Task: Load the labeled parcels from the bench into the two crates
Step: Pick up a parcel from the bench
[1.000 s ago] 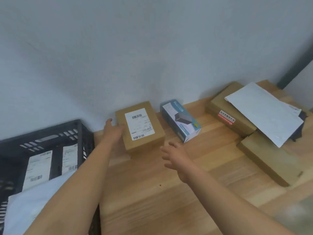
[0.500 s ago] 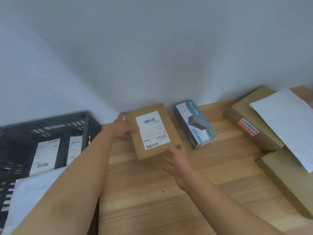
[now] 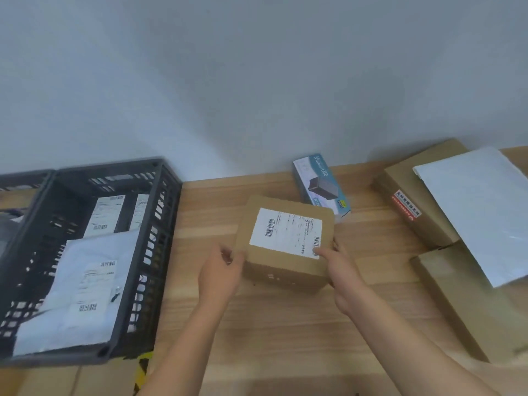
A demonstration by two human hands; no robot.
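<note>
- Head view — the small brown cardboard box with a white barcode label (image 3: 285,241) is now clamped from both sides: left hand (image 3: 220,270) on its left edge, right hand (image 3: 343,270) at its right front corner, thumb on the label.
- A second ago only the left hand touched it, near the wall; it has since been drawn forward and turned, away from the blue-and-white USB device box (image 3: 321,185).
- Fingers of both hands closed on the box; whether it has left the pale wooden desk (image 3: 285,324) I cannot tell.
- Likely next: carry left into the dark slatted plastic crate (image 3: 160,252) — already holding labelled white mailers (image 3: 83,281).
- Flat brown cartons (image 3: 414,201) at right still wait.
</note>
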